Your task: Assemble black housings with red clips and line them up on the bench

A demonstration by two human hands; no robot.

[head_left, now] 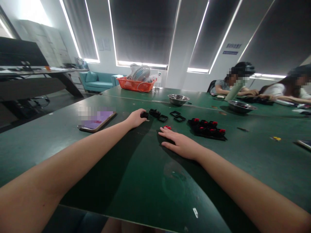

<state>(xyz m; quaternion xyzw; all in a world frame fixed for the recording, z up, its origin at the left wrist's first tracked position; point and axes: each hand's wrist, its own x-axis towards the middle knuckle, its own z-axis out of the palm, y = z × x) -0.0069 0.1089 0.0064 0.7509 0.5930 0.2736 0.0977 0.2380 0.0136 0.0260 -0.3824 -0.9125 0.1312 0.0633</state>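
Observation:
Reaching out over the green table, my left hand (pixel 136 118) is closed around a small black plastic part (pixel 144 115). Just right of it lies another dark, chunky black part (pixel 155 112). My right hand (pixel 181 144) rests low on the tabletop, its fingers stretched out and apart. Its fingertips are at small red pieces (pixel 167 127), partly covered by them; whether they touch is hard to tell. Beyond the hands lie black square frames, one (pixel 163 118) near the left hand and another (pixel 179 118) farther right. A group of black parts with red tops (pixel 206 127) sits to their right.
A phone (pixel 97 121) lies left of my left forearm. A metal bowl (pixel 178 99) and an orange basket (pixel 136 84) holding a fan stand farther back. A second bowl (pixel 241 106) is near two people at the right. Small yellow bits (pixel 276 138) lie right.

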